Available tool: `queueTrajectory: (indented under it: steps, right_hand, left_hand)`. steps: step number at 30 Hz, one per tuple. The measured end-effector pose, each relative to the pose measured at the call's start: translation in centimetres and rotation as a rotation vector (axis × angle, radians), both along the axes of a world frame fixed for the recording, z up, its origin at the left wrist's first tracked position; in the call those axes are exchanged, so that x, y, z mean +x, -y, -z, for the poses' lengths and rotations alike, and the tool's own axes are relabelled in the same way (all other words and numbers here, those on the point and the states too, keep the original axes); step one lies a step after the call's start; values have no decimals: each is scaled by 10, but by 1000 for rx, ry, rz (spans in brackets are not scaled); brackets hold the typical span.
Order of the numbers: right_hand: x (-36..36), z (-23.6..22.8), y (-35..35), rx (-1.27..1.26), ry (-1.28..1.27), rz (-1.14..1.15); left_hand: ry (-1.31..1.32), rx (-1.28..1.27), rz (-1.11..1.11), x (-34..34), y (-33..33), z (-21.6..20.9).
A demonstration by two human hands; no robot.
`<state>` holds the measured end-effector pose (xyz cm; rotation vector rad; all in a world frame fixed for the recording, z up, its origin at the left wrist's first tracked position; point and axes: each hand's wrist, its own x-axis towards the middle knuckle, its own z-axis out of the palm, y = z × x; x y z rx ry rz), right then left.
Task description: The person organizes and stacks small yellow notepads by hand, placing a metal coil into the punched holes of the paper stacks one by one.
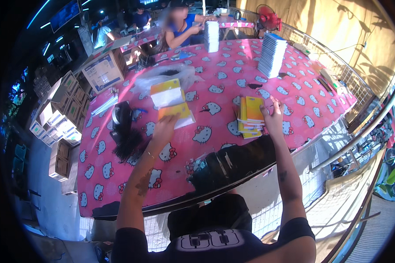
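Under my left hand (pixel 164 126) is a yellow notebook (pixel 179 111) with white pages showing at its right edge; the fingers are closed on its near left part. Just beyond it lies another yellow notebook (pixel 166 85) with a white band across its lower part. To the right, several yellow notebooks (pixel 251 108) make a low, slightly uneven stack. At the right side of this stack, my right hand (pixel 273 115) has its fingers apart and its thumb close to the covers. Whether the thumb touches them is hard to make out.
Two tall notebook stacks (pixel 272 57) (pixel 212 37) stand farther back on the pink patterned table (pixel 224 83). Clear plastic (pixel 145 81) and a black bristly object (pixel 129 144) lie left. Cardboard boxes (pixel 103 72) stand beyond the left edge. A person in blue (pixel 182 33) sits across.
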<state>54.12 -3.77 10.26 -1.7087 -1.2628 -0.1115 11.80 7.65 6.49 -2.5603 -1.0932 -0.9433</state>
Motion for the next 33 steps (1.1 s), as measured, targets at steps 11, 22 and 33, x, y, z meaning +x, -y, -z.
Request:
queueTrajectory:
  steps: [11,22,33]
  right_hand:
    - [-134,20,127,16,-217,-505]
    - [-172,87,126,-196,-857,-790]
    - [-163,73,131,-269,-835,-812]
  left_hand:
    - [127,153,106,55,112,-19]
    - [523,-476,23,69,219,31]
    - [-56,-179,-559,-107,70,38]
